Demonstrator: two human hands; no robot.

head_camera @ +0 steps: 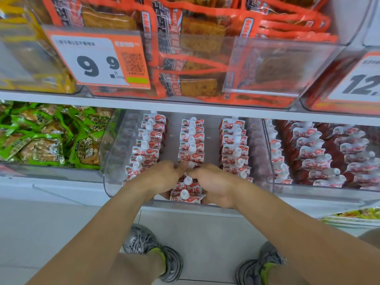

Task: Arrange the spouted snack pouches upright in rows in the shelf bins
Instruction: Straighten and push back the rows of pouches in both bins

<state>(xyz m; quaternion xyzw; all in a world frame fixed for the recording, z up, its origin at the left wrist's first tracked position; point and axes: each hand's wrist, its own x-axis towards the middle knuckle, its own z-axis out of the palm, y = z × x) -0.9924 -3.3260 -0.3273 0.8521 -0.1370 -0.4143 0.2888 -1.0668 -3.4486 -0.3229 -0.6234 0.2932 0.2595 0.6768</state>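
Both hands, left [164,177] and right [213,182], grasp red-and-white spouted snack pouches [186,192] in the middle row (of three) at the clear plastic shelf bin's [115,161] front edge.

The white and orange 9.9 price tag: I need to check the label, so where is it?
In the head view, the white and orange 9.9 price tag hangs upper left on the clear upper-shelf bin of orange snack packs, above the green packets.

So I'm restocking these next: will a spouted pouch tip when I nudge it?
Probably. The pouches in the middle row look thin and soft-sided, upright mostly by leaning on neighbours. The capped spouts likely make them top-heavy. Both hands, left hand and right hand, steady the front ones.
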